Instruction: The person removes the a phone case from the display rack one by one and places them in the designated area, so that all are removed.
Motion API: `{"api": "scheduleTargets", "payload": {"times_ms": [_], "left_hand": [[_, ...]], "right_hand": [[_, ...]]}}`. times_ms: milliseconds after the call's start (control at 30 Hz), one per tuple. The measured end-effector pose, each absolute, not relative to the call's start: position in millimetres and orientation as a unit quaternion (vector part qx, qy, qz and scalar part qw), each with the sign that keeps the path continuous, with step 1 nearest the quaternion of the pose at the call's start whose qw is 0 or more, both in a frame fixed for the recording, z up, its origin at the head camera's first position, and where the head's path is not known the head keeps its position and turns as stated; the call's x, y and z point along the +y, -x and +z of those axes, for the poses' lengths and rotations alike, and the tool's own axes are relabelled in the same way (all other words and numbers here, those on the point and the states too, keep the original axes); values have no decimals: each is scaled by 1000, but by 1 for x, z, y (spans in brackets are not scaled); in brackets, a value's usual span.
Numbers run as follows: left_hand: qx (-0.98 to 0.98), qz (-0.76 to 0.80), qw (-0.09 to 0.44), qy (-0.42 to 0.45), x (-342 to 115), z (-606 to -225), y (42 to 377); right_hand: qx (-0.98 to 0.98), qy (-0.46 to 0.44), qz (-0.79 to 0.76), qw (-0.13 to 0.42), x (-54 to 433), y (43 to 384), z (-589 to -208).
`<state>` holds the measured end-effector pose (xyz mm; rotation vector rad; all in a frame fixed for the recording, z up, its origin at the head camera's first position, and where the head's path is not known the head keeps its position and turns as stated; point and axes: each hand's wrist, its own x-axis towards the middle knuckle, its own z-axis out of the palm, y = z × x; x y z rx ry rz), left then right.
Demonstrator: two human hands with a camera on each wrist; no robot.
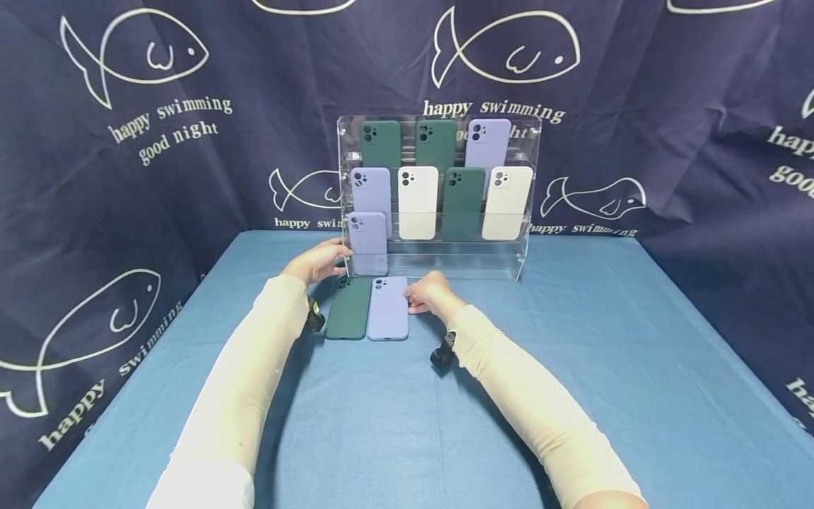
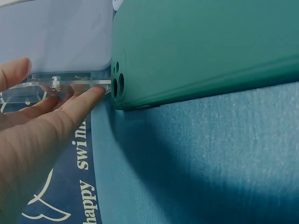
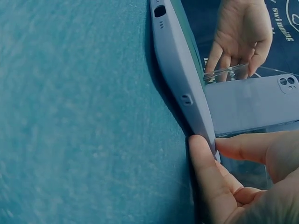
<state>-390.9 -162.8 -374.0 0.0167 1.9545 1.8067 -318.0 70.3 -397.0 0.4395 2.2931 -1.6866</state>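
1. Two cases lie side by side on the blue cloth (image 1: pixel 407 424), at the foot of the clear acrylic rack (image 1: pixel 445 267): a green phone case (image 1: pixel 350 311) and a lavender phone case (image 1: pixel 388 311).
2. My right hand (image 1: pixel 431 293) pinches the lavender one between thumb and finger, near its upper right corner; I can't tell whether that edge is off the cloth.
3. My left hand (image 1: pixel 318 261) has its fingers extended against the rack's left side; how firmly they press, I can't tell.
4. I'd keep the pinch on the rim, raise that corner gently without dragging the green neighbour, and use the left hand to steady the rack.
5. Right wrist view shows me a slotted opening (image 3: pixel 187 99) in the lavender rim, which the head view doesn't.
6. Only the head view gives me the whole rack, eight cases standing in three tiers.
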Motion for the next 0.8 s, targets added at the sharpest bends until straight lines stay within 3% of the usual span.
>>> {"api": "scheduleTargets", "payload": {"times_ms": [300,800], "left_hand": [[701,673,236,-10,-161,-373,389],[712,661,236,-10,-162,-375,387]], "right_hand": [[779,-154,-592,136,70,314,-393],[743,-131,-628,189,85,314,-387]]}}
